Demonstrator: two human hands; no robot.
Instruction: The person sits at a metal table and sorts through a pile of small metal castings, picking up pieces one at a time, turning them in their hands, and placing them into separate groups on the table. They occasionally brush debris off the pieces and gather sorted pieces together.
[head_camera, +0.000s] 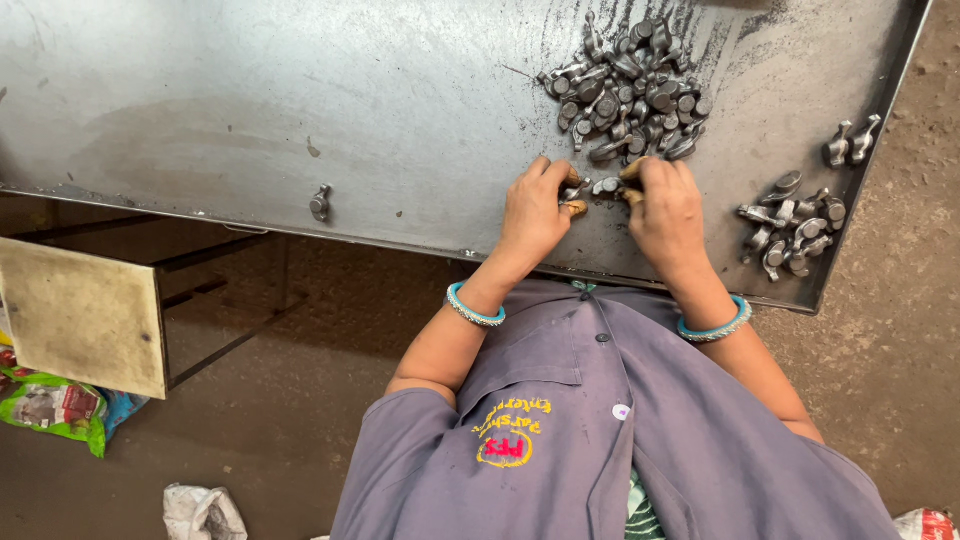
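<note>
Both hands closed on one small grey metal part (604, 186) at the near edge of the steel table (300, 110): left hand (533, 212) pinching its left end, right hand (665, 205) its right end, fingertips curled in. Just beyond that part, a big heap of like parts (630, 90) (dark, oily-looking). To its right, a smaller cluster (792, 225) and a pair (850, 142); far to its left, one lone piece (321, 203).

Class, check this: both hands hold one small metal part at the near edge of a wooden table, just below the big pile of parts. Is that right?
Not quite. The table is sheet metal, not wood, as the head view shows. The rest stands: the left hand and right hand hold one small metal part just below the big pile.
</note>
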